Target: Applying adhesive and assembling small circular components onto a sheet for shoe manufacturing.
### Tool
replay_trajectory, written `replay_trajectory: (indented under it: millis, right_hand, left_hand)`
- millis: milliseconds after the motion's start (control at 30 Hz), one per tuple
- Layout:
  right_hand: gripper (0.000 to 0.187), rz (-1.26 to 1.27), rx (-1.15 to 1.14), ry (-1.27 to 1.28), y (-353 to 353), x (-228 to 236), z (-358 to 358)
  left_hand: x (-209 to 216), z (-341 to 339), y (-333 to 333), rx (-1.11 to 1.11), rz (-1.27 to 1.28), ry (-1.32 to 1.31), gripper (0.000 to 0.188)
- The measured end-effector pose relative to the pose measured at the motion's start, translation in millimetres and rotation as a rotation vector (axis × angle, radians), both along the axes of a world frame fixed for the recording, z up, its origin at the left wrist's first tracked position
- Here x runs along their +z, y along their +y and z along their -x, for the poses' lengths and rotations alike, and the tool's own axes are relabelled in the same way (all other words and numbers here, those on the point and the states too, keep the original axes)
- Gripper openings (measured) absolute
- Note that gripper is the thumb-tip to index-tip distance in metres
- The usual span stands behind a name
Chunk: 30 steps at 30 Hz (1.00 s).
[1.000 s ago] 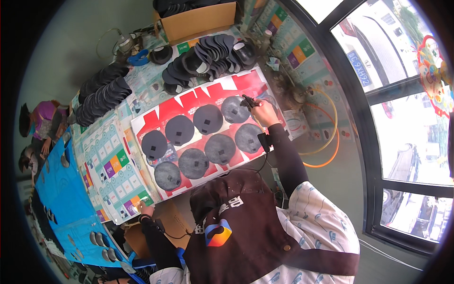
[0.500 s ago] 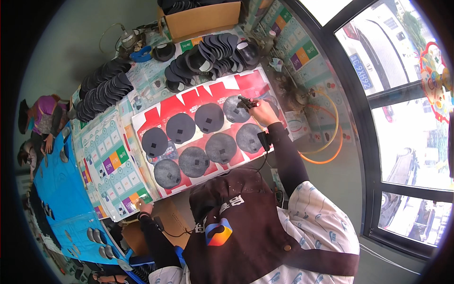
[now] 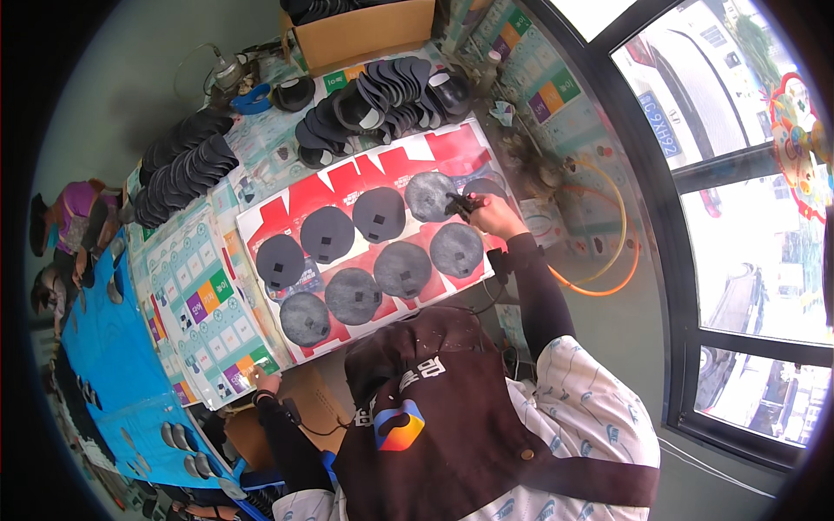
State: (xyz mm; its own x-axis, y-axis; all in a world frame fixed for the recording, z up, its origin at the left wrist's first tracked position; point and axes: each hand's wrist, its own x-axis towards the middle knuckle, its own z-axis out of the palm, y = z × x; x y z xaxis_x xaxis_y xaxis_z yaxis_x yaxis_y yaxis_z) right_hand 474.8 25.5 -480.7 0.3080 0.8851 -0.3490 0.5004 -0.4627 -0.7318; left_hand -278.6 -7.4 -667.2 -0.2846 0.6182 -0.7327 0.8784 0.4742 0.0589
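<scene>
My right hand (image 3: pixel 495 217) grips a small dark spray gun (image 3: pixel 465 206), its nose at the right edge of a greyish speckled disc (image 3: pixel 429 194). Round discs lie in two rows on a red-and-white printed board (image 3: pixel 340 340). The near row, including a mottled disc (image 3: pixel 402 268), looks paler; in the far row several, such as a disc (image 3: pixel 327 233), remain dark. Partly behind the spray gun lies the rightmost far disc (image 3: pixel 485 187). My left hand (image 3: pixel 268 380) rests at the table's front left corner, fingers extended and apparently holding nothing.
Stacked black curved pads (image 3: pixel 187 178) and a larger pile (image 3: pixel 395 95) fill the far side. Behind them stands a cardboard box (image 3: pixel 360 39). Orange and yellow hoses (image 3: pixel 599 291) loop at the right near the window. People sit by a blue-covered table (image 3: pixel 113 347) at left.
My right hand and the spray gun have moved slightly right and nearer, from over the speckled disc to its right edge. The whole view has shifted a little. My left hand stays put.
</scene>
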Motion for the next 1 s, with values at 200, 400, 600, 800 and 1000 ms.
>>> replay_trajectory:
  millis: [200, 400, 600, 800, 1000]
  right_hand:
    - [0.025, 0.023, 0.012, -0.253, -2.9, -0.2, -1.1]
    - [0.037, -0.047, -0.122, -0.303, -6.2, 16.2, -3.3]
    - [0.024, 0.046, -0.084, -0.234, -13.2, -33.6, -5.9]
    - [0.028, 0.062, -0.079, 0.378, 23.0, 21.2, 68.5]
    - [0.031, 0.013, 0.045, 0.116, 56.4, -14.7, 105.8]
  left_hand:
    - [-13.1, 20.9, -8.3, 0.032, -0.008, -0.089, 0.116]
    - [-9.5, 10.3, 0.0, -0.020, -0.059, 0.025, 0.115]
    - [-6.7, 4.8, -0.8, 0.001, -0.062, -0.023, 0.111]
    - [-34.0, 36.6, -22.7, 0.063, -0.139, -0.028, 0.115]
    - [-22.3, 10.9, -15.4, 0.062, -0.148, -0.056, 0.115]
